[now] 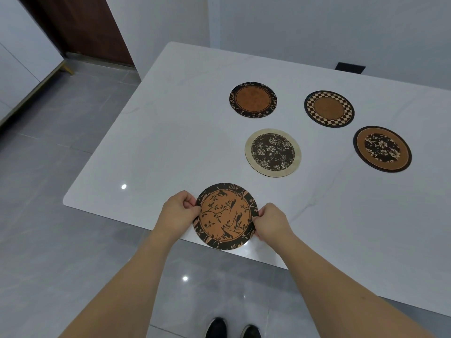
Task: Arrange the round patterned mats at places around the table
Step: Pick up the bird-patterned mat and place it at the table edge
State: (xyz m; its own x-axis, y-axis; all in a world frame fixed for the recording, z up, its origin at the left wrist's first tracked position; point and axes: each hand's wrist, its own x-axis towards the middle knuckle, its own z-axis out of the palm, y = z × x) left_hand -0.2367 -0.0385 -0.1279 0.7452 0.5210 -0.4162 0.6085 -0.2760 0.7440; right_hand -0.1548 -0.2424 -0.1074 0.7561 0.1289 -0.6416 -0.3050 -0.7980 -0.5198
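Observation:
An orange mat with black branches and birds (225, 216) sits at the near edge of the white table (170, 132), slightly overhanging it. My left hand (177, 212) pinches its left rim and my right hand (271, 222) pinches its right rim. Farther out lie several other round mats: a cream-rimmed rose mat (272, 152), a brown mat with a dark leafy border (253, 99), a checker-bordered mat (329, 109) and a brown mat with a dark floral centre (382, 149).
The table's left corner (67, 203) is rounded, with grey tiled floor (48, 167) beyond it. A dark wooden door (80, 28) stands at the back left. A black socket (350, 68) is on the far wall. My shoes (231, 328) show below.

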